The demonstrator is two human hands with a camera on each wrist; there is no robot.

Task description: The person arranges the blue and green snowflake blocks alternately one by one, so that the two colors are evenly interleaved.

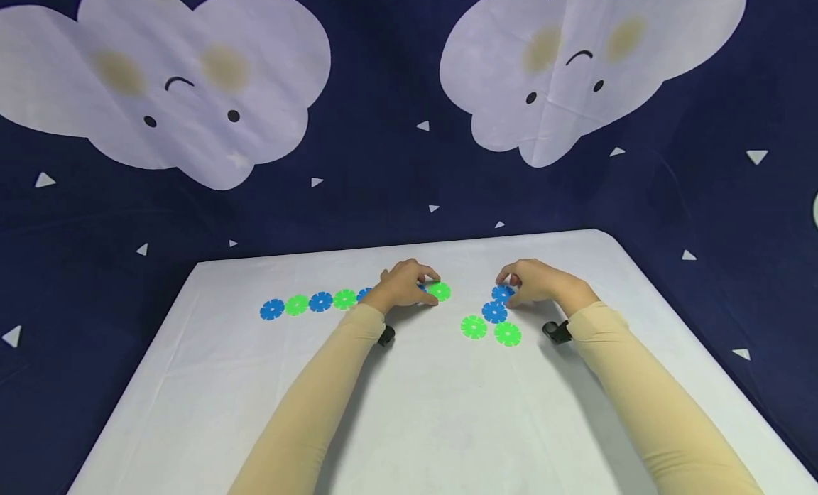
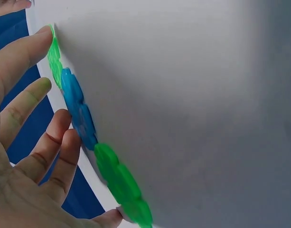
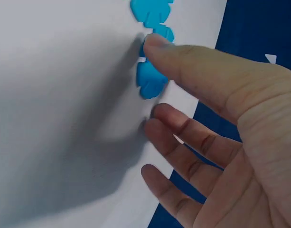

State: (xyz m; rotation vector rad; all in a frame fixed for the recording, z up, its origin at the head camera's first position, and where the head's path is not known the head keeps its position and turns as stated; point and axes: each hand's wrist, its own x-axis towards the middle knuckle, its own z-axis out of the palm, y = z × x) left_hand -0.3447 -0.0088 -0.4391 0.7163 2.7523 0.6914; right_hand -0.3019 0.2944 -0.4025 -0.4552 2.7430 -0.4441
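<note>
My left hand (image 1: pixel 402 285) is at the right end of a row of alternating blue and green notched plastic discs. Its thumb and index finger pinch the edges of the end green disc (image 1: pixel 439 291); a blue disc (image 2: pixel 79 109) joins it, and the palm hides part of the row in the head view. To the right, my right hand (image 1: pixel 540 280) pinches the upper blue disc (image 1: pixel 502 294) between thumb and index finger, the thumb lying on it in the right wrist view. Another blue disc (image 1: pixel 494 312) touches that one from below.
Two loose green discs, a left one (image 1: pixel 473 327) and a right one (image 1: pixel 508 334), lie just in front of the blue pair. The row's left end is a blue disc (image 1: pixel 271 309). Beyond the white table (image 1: pixel 434 410) hangs a dark blue cloth (image 1: pixel 383 126) with clouds.
</note>
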